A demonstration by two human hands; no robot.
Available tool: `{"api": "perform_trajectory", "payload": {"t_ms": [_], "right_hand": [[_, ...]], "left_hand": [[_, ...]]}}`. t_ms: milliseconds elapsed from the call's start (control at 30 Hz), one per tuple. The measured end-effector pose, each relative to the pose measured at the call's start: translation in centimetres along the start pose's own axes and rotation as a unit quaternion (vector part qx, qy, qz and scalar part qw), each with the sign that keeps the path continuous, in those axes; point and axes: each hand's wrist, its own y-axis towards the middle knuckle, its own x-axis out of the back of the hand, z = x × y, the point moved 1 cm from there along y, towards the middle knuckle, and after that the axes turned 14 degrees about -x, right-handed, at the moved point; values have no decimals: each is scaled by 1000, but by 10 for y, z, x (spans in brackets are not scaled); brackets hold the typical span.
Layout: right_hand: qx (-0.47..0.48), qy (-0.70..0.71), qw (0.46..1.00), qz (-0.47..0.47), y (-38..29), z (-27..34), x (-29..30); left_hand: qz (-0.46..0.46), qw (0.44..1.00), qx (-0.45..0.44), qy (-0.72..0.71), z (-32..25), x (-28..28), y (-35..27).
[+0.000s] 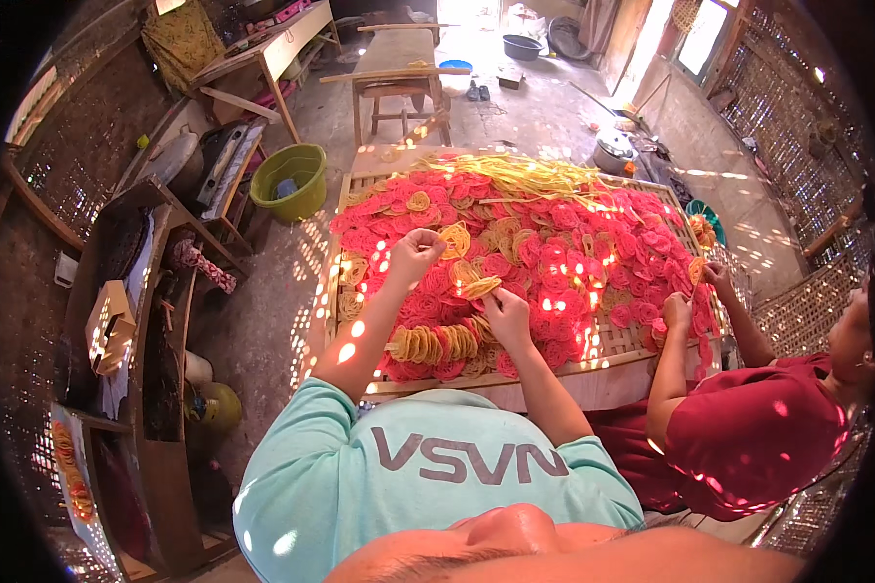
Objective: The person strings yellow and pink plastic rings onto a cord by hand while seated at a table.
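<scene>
My left hand (415, 255) pinches a yellow lacy coiled disc (455, 240), apparently a noodle cracker, above the heap. Lower and to its right, my right hand (508, 313) grips a small bunch of yellow discs (481, 287) seen nearly edge-on. Whether a strip runs through them I cannot tell. Pink discs (496, 266) with some yellow ones among them cover the woven bamboo tray (631, 339) under both hands. Close to my body, a row of mostly yellow discs (426, 345) lies packed face to face, a pale strip end showing at its left.
Thin yellow strips (525, 175) lie along the tray's far edge. At right, a co-worker in a red shirt (751, 437) holds discs in both hands (677, 310). A green tub (289, 182) and wooden shelving (162, 306) stand left; a wooden bench (397, 62) stands beyond.
</scene>
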Motion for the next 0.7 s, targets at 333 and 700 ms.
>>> {"api": "perform_trajectory", "payload": {"t_ms": [333, 700], "right_hand": [[-137, 86, 982, 102, 0, 5, 8], [-173, 248, 949, 87, 6, -7, 16]], "left_hand": [[9, 993, -104, 64, -7, -14, 0], [217, 975, -54, -7, -13, -28, -1]]}}
